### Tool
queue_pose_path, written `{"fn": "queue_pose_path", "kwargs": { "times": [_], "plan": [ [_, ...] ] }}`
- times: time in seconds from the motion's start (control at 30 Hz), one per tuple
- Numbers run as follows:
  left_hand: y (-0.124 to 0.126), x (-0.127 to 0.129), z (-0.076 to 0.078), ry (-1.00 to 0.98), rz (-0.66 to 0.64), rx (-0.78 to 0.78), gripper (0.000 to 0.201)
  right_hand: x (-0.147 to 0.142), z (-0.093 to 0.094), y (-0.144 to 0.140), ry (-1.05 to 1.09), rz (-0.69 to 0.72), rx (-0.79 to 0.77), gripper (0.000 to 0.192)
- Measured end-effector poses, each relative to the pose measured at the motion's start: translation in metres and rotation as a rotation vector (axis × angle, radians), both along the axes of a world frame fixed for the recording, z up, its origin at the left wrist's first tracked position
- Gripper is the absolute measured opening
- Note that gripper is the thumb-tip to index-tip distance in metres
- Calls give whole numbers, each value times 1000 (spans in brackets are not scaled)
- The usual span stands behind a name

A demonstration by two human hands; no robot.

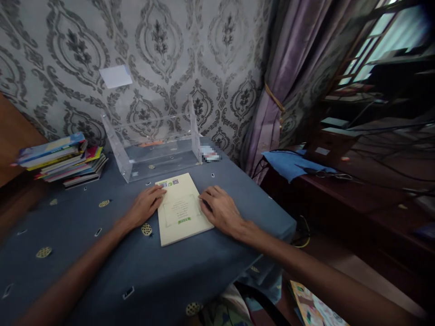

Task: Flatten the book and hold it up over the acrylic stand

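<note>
A person sits at a table covered with a dark blue-grey cloth [102,267] dotted with small pale round motifs. Both bare forearms reach forward from the bottom of the view. Between the hands lies a thin, pale cream paperback book [181,209], closed and flat on the cloth, with a small green label low on its cover and tiny coloured marks at its top corner.

The left hand [145,206] rests palm down against the book's left edge, its fingers loosely together and its fingertips lapping onto the cover near the top corner. The right hand [220,209] lies palm down at the book's right edge, fingers slightly spread and relaxed, touching the side of the cover. Neither hand is gripping or lifting the book (both simply lie flat against it).

Just beyond the fingertips stands a clear acrylic open-fronted box [157,140], transparent enough that the patterned wall shows through it. Well off to the far left of the left hand sits a stack of colourful thin books [64,159]. Behind everything hangs grey damask wallpaper [190,50] with a small white paper note [116,76] stuck to it. Beyond the right hand, a mauve curtain [285,77] is tied back, and a blue cloth [288,164] lies on dark wooden furniture.
</note>
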State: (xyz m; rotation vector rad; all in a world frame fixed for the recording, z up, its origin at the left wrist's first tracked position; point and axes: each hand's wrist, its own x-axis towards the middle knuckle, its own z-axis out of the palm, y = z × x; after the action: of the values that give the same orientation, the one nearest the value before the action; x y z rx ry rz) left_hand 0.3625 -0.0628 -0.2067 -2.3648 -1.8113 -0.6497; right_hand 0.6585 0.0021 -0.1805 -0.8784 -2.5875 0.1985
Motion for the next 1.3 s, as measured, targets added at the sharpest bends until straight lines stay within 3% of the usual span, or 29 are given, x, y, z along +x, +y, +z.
{"fn": "queue_pose_path", "kwargs": {
  "times": [0.23, 0.37, 0.47, 0.67, 1.17, 1.3],
  "plan": [
    [3, 11, -10, -32, 37, 41, 41, -88, 0, 31, 10, 317, -52, 36],
    [2, 11, -11, -11, 39, 48, 41, -118, -10, 46, -30, 367, -80, 35],
    [2, 11, -11, 2, 50, 45, 41, -113, -16, 62, -47, 328, -100, 36],
    [1, 12, -9, 6, 61, 21, 41, -77, -29, 98, -18, 216, -165, 47],
    [-2, 14, -1, 50, 52, -30, 38, -63, -37, 123, 142, 310, -323, 45],
    [-1, 13, 4, 56, 81, -109, 41, -62, -39, 126, 180, 328, -344, 45]
  ]
}}
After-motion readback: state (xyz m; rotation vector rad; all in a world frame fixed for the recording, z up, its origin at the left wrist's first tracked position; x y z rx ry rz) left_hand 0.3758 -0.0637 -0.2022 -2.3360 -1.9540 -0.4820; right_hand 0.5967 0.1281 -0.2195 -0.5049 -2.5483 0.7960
